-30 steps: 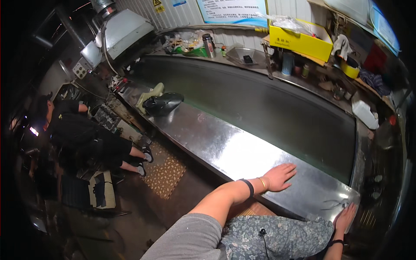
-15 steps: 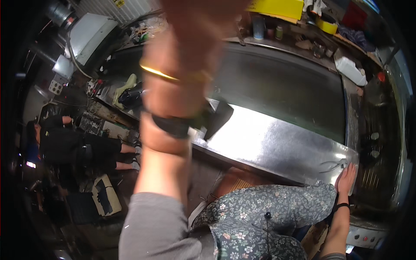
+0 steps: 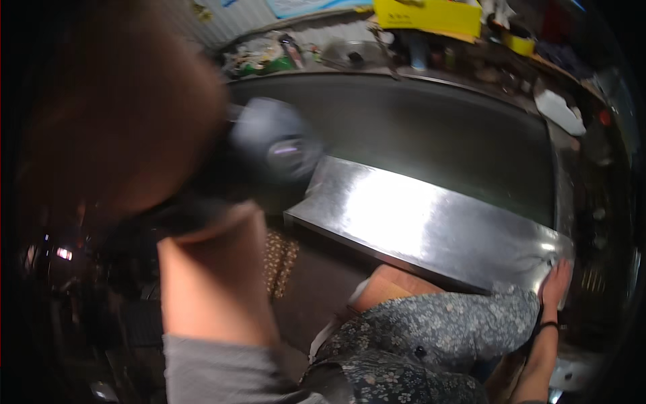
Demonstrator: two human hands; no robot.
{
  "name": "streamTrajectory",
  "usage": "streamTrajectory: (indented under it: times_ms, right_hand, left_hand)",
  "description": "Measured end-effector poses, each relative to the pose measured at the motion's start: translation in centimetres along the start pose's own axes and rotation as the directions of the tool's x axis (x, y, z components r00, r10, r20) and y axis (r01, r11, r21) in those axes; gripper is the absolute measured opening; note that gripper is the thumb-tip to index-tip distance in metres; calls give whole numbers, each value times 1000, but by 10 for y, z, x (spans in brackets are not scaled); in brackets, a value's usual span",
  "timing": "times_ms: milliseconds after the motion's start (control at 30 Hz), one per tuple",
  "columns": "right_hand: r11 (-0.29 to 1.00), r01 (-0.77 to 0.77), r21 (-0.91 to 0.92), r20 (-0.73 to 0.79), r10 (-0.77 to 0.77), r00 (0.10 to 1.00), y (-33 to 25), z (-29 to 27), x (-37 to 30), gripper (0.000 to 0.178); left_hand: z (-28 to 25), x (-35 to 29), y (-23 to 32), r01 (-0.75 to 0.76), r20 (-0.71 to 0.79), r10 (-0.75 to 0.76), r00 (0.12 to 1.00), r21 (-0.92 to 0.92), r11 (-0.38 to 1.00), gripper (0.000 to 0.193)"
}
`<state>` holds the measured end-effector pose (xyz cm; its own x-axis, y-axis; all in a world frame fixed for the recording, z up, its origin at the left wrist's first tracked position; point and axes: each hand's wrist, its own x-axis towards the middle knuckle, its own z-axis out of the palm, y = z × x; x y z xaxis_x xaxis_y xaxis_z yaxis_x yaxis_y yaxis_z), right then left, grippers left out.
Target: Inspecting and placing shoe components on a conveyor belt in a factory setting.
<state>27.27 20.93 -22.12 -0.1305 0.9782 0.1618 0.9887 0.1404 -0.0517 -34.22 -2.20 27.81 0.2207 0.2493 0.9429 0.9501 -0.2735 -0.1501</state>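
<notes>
Under the right grip (image 3: pixel 555 279), the counter (image 3: pixel 464 232) is gleaming as smooth, glossy metal; left of that grip, the floral garment (image 3: pixel 444 326) is showing matt cloth; beyond, the white jug (image 3: pixel 560 113) is looking plastic.

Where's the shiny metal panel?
Head view, right of centre: the panel on the near side of the dark rectangular surface, bare right hand at the panel's right end.

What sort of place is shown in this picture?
Probably a small workshop, though its exact trade is unclear: there is a shiny metal ledge in front, a corrugated wall at the back, and mixed clutter along the far side.
</notes>
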Motion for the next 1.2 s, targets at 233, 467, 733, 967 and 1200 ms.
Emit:
streamTrajectory:
  times_ms: [233,467,733,967,1200]
  right_hand:
    - [996,-75,52,12,74,997,-9,-1,7,49]
    - [998,-56,4,38,55,998,-4,-2,6,50]
    - [999,-31,-8,45,32,998,1,2,9,50]
    - [1000,-15,-21,32,16,999,6,5,8,50]
    - [996,-40,-74,84,46,995,0,0,10,53]
  left_hand:
    - [161,-211,-40,801,516,-682,519,-15,598,56]
    - [186,-430,66,720,691,-717,91,452,527,72]
    - [193,-412,81,558,630,-746,217,546,624,54]
    - [192,-417,82,548,637,-742,208,552,628,56]
    - [193,-406,82,446,668,-743,55,649,616,71]
